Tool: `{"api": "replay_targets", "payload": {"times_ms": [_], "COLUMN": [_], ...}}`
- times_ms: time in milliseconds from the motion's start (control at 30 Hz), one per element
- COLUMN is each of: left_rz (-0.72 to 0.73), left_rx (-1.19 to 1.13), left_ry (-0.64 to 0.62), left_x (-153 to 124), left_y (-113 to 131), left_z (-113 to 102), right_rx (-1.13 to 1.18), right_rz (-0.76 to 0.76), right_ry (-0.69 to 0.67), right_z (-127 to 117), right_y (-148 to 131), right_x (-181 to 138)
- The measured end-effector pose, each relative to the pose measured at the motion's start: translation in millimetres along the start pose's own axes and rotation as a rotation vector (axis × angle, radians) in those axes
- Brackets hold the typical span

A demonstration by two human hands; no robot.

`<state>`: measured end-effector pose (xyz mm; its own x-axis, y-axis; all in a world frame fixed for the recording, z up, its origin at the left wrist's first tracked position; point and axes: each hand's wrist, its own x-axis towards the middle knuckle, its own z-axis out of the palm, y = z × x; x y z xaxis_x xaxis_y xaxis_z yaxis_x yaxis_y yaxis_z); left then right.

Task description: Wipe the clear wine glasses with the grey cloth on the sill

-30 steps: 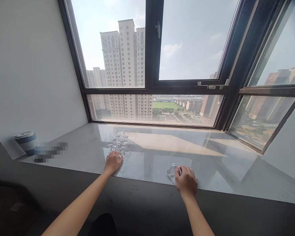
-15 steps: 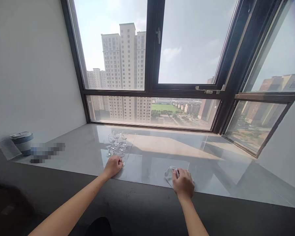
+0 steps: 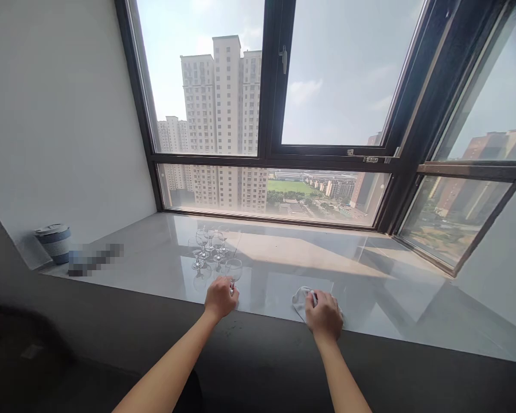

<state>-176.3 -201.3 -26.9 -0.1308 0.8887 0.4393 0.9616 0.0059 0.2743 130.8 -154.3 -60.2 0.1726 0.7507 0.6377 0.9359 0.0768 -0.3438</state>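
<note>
My left hand [image 3: 221, 297] is closed round the stem of a clear wine glass [image 3: 233, 269], whose bowl stands upright above my fingers near the front of the grey stone sill [image 3: 284, 261]. Just behind it stands a cluster of several more clear stemmed glasses [image 3: 208, 245]. My right hand [image 3: 324, 315] rests at the sill's front edge with its fingers curled on a small pale cloth [image 3: 301, 297] that lies flat on the stone.
A round blue-and-white lidded container [image 3: 55, 242] sits at the sill's far left by the white wall. A large dark-framed window [image 3: 275, 143] runs behind the sill. A dark ledge [image 3: 258, 355] lies between me and the sill.
My left hand has taken one glass out of the cluster and moved it right and towards me. My right hand has stayed on the cloth.
</note>
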Motion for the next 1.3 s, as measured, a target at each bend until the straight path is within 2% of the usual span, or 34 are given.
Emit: {"api": "replay_targets", "payload": {"times_ms": [133,267,367,500,567,667,733,800,900,967,1067,1133,1300], "left_rz": [-0.022,-0.076,-0.093,-0.087,-0.09,-0.092,-0.089,-0.091,-0.098,-0.092,-0.078,-0.078,-0.126], "left_rx": [0.002,0.015,0.016,0.018,0.026,0.022,0.008,-0.001,-0.003,-0.001,0.005,0.002,-0.017], "left_ry": [-0.009,-0.025,-0.043,-0.068,-0.087,-0.118,-0.128,-0.139,-0.158,-0.159,-0.149,-0.147,-0.202], "left_x": [-0.5,-2.0,-3.8,-3.9,-2.3,0.9,2.7,3.8,4.2,4.0,3.4,2.9,2.8], "left_y": [2.2,4.2,6.3,8.8,9.1,8.5,8.0,7.8,8.5,9.1,9.5,9.3,8.3], "left_z": [-0.4,0.4,-1.9,-5.5,-6.1,-6.0,-6.3,-7.0,-8.7,-9.7,-11.0,-11.9,-13.8], "right_rx": [0.03,0.067,0.09,0.114,0.151,0.292,0.427,0.554,0.693,0.744,0.652,0.551,0.411], "right_rz": [-0.002,-0.076,-0.07,0.035,0.135,0.294,0.309,0.244,0.088,-0.072,-0.427,-0.586,-0.716], "right_ry": [-0.034,-0.146,-0.195,-0.185,-0.202,-0.199,-0.137,-0.038,0.09,0.075,-0.091,-0.145,-0.101], "right_z": [-2.5,-7.5,-9.1,-6.2,-4.5,-5.4,-10.0,-17.7,-30.1,-34.8,-34.0,-30.4,-27.0], "right_y": [1.1,3.6,3.3,2.4,3.0,-1.8,-16.3,-44.2,-105.9,-149.5,-199.3,-217.7,-230.8], "right_x": [-0.5,0.6,1.1,1.4,4.7,17.5,30.4,43.9,58.8,61.8,56.6,50.0,33.4]}}
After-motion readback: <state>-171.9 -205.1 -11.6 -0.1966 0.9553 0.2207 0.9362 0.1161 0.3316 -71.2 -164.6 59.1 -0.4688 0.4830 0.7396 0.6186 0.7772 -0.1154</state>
